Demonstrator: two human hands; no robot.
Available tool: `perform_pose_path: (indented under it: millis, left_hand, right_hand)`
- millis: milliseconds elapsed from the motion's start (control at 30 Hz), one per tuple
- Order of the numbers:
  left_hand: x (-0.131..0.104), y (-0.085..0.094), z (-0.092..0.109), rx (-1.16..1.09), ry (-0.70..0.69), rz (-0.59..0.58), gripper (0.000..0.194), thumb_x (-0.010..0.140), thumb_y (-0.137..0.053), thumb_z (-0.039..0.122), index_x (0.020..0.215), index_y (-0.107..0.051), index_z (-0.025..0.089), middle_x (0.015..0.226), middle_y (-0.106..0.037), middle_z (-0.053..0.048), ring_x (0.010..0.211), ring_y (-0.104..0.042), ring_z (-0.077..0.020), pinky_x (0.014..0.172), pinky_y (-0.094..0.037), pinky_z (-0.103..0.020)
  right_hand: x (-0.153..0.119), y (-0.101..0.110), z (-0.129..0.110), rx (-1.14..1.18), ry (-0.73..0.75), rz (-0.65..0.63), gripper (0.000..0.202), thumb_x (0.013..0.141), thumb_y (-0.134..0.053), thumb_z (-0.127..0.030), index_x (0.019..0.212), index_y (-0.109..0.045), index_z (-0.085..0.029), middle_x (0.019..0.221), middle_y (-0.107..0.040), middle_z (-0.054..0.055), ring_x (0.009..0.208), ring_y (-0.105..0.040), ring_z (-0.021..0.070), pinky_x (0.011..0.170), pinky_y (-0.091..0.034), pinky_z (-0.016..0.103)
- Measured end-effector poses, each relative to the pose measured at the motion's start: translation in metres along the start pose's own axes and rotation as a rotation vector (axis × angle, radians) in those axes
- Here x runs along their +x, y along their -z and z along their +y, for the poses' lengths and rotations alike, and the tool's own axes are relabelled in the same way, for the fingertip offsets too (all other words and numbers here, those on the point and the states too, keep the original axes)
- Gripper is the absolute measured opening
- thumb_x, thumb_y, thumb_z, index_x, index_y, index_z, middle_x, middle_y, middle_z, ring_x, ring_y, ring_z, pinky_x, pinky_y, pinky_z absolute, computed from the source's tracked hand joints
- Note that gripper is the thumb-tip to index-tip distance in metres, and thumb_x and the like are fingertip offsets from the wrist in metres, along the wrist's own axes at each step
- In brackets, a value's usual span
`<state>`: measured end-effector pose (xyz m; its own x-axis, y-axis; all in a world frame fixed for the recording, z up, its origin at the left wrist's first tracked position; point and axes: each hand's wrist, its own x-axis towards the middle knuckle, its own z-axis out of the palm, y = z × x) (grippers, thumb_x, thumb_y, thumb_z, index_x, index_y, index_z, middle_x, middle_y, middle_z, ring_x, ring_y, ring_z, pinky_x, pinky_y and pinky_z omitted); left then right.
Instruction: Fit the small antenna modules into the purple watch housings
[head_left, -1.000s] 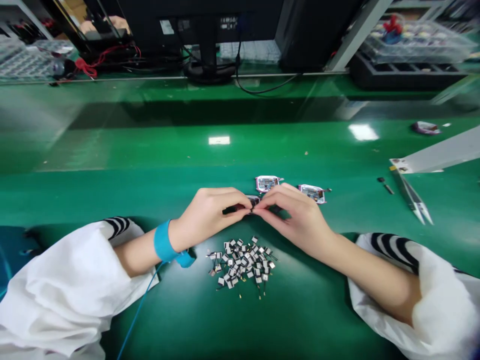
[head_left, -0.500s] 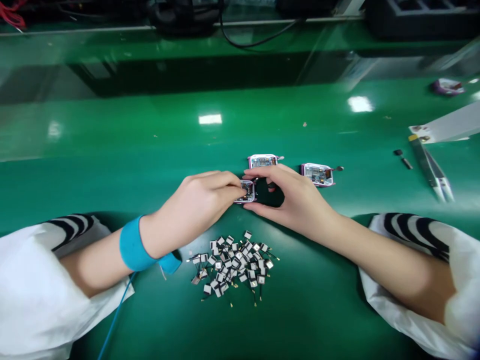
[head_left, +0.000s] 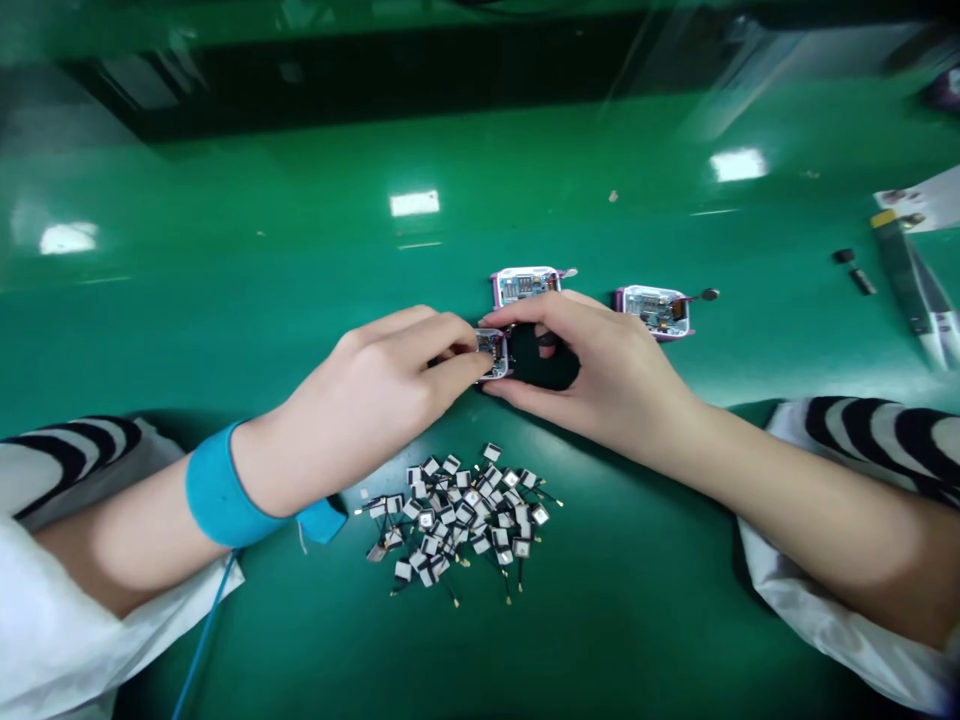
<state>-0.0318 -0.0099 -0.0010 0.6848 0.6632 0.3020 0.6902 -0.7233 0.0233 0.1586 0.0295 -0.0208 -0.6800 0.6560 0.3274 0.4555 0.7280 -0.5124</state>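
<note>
Right hand [head_left: 619,350] had spread since a second ago, pinching the mid-frame case [head_left: 500,352] between thumb and forefinger; left hand [head_left: 375,390] touched inside it, grip unclear.

Your green tabletop [head_left: 637,620] is glossy, with bright light patches and a broad dark reflection across its far part. Over on your right lie tweezers [head_left: 910,278], tips toward you, with a yellow mark at the far end near a white strip [head_left: 934,200]. Just left of them sits a small black piece [head_left: 844,256]. A blue cord [head_left: 202,640] hangs at your left.
</note>
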Motion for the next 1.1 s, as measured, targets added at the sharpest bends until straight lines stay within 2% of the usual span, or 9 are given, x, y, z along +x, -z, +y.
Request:
perform_pose_path:
  millis: [367, 600, 767, 900, 1100]
  left_hand:
    - [0.0007, -0.0015, -0.0002, -0.01, -0.005, -0.01, 0.022, 0.086, -0.039, 0.014, 0.091, -0.061, 0.014, 0.09, -0.06, -0.004, 0.08, -0.057, -0.0151, 0.068, -0.049, -0.025]
    - [0.0008, -0.0023, 0.0003, 0.018, 0.028, -0.034, 0.023, 0.087, -0.038, 0.018, 0.093, -0.06, 0.019, 0.091, -0.06, -0.002, 0.081, -0.056, -0.0137, 0.068, -0.048, -0.024]
    - [0.0008, -0.0018, 0.0007, 0.016, 0.006, -0.021, 0.02, 0.085, -0.042, 0.015, 0.091, -0.061, 0.016, 0.089, -0.059, -0.004, 0.078, -0.056, -0.0152, 0.065, -0.047, -0.025]
    - [0.0024, -0.0001, 0.0024, 0.026, 0.031, -0.07, 0.021, 0.084, -0.04, 0.014, 0.087, -0.061, 0.017, 0.089, -0.059, -0.004, 0.08, -0.056, -0.0165, 0.065, -0.047, -0.026]
    - [0.0042, -0.0003, 0.0035, 0.034, 0.044, -0.071, 0.022, 0.085, -0.038, 0.014, 0.087, -0.06, 0.016, 0.087, -0.059, -0.004, 0.08, -0.056, -0.0167, 0.064, -0.048, -0.026]
  right_hand:
    - [-0.0003, 0.0003, -0.0001, 0.005, -0.018, -0.027, 0.029, 0.072, -0.061, -0.027, 0.097, -0.056, -0.013, 0.096, -0.063, 0.003, 0.079, -0.056, 0.0134, 0.068, -0.045, 0.026]
    - [-0.0008, 0.0012, -0.0007, 0.0, -0.055, -0.044, 0.026, 0.073, -0.06, -0.028, 0.096, -0.056, -0.018, 0.095, -0.063, 0.002, 0.081, -0.057, 0.0151, 0.069, -0.046, 0.028]
    - [-0.0001, 0.0012, -0.0008, -0.001, -0.042, -0.04, 0.026, 0.072, -0.06, -0.027, 0.096, -0.056, -0.016, 0.095, -0.063, 0.002, 0.08, -0.057, 0.0141, 0.068, -0.046, 0.027]
    - [0.0004, 0.0007, -0.0004, 0.005, -0.03, -0.037, 0.027, 0.072, -0.061, -0.026, 0.095, -0.056, -0.014, 0.094, -0.063, 0.002, 0.081, -0.057, 0.014, 0.07, -0.046, 0.027]
    - [-0.0001, 0.0004, -0.0008, 0.007, -0.053, -0.044, 0.025, 0.072, -0.06, -0.027, 0.095, -0.055, -0.018, 0.096, -0.063, 0.001, 0.085, -0.057, 0.016, 0.071, -0.047, 0.03]
